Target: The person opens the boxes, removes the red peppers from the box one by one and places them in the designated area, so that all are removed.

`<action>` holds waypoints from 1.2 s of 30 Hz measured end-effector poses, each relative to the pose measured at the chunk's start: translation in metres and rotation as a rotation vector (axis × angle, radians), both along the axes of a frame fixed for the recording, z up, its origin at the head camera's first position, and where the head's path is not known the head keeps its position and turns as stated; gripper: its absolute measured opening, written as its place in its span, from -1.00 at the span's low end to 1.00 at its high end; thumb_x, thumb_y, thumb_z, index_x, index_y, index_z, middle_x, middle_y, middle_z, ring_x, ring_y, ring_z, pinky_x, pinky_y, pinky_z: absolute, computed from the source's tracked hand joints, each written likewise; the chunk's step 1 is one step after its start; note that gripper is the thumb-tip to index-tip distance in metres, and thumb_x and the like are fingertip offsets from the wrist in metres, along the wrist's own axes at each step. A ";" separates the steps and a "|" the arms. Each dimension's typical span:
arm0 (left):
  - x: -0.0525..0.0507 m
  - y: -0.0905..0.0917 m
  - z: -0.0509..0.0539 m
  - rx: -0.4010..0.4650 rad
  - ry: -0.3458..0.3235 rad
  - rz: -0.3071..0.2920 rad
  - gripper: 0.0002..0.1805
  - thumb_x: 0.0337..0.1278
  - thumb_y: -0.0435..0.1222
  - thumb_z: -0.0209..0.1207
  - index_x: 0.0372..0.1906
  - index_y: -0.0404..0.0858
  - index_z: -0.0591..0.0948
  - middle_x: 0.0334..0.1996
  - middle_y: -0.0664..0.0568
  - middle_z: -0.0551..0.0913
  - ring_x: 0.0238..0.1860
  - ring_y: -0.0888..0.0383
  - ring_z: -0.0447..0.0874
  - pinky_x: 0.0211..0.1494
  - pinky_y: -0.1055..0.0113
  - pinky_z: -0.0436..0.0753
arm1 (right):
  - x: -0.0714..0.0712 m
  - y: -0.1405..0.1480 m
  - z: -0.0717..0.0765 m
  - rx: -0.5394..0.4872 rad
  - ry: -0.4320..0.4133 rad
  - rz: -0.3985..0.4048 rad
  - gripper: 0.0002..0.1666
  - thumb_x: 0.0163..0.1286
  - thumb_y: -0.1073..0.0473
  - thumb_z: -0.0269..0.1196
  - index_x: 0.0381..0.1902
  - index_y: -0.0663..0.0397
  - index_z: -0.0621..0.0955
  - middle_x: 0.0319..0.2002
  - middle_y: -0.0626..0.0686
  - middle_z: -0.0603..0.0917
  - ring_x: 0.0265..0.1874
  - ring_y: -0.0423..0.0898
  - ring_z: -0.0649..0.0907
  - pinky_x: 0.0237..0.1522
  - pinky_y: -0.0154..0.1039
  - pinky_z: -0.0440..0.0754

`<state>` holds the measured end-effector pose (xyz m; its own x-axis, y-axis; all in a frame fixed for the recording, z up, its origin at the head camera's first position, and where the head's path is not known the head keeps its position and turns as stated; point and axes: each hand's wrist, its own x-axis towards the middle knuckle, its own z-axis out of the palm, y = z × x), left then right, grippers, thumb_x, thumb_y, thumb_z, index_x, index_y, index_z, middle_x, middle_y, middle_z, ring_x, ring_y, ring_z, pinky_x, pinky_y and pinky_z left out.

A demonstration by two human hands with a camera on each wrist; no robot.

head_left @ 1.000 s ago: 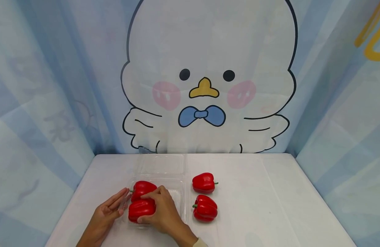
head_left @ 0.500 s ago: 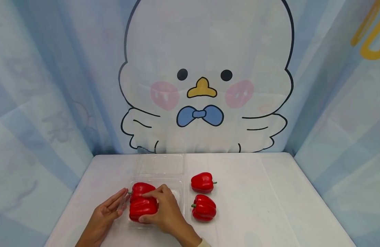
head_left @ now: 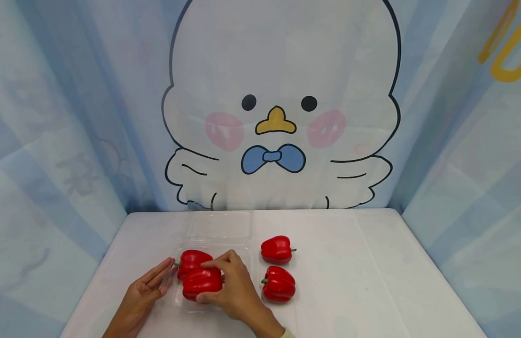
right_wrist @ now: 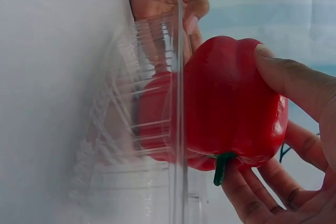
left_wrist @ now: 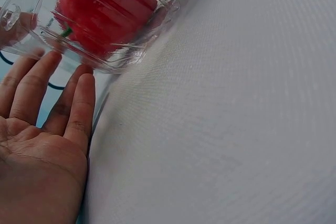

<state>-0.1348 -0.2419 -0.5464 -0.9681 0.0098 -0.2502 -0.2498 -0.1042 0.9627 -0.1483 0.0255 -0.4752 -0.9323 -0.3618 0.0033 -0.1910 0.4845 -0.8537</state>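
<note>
The head view is evenly, softly lit, the wrist views dimmer. In the right one, a glint marks the red pepper (right_wrist: pixel 231 98) at four o'clock and the clear container (right_wrist: pixel 131 179) blurs toward eight.

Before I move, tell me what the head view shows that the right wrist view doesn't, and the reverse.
Only the head view: the far loose red bell pepper and the near loose red bell pepper, right of the clear plastic container, plus the curtain's printed blue bow tie.

Only the right wrist view: the held red bell pepper's green stem in plain sight, and red showing through the container's side wall.

Both: held pepper, container, right hand, left hand.
</note>
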 end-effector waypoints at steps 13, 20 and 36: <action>0.000 -0.001 -0.002 0.011 0.012 -0.007 -0.15 0.48 -0.32 0.28 0.71 -0.24 0.14 0.40 0.55 0.51 0.25 0.66 0.56 0.30 0.48 0.65 | 0.002 0.017 0.014 -0.030 0.007 -0.035 -0.31 0.07 0.03 0.70 0.19 -0.37 0.75 0.01 -0.16 0.56 0.04 -0.17 0.57 0.03 -0.11 0.85; 0.000 -0.001 0.000 0.031 0.026 -0.008 -0.15 0.48 -0.33 0.28 0.70 -0.29 0.13 0.24 0.64 0.59 0.24 0.64 0.57 0.28 0.48 0.67 | 0.002 0.026 0.024 -0.042 0.034 -0.068 -0.27 0.03 -0.01 0.72 0.20 -0.40 0.74 0.03 -0.15 0.57 0.02 -0.16 0.60 -0.05 -0.18 0.85; 0.000 -0.001 0.000 0.044 0.019 -0.006 -0.13 0.47 -0.34 0.28 0.70 -0.28 0.12 0.36 0.57 0.55 0.26 0.65 0.56 0.31 0.46 0.65 | -0.007 0.052 0.036 -0.058 0.114 -0.129 -0.27 0.08 0.01 0.70 0.25 -0.31 0.72 0.09 -0.08 0.58 0.09 -0.04 0.60 -0.08 -0.18 0.85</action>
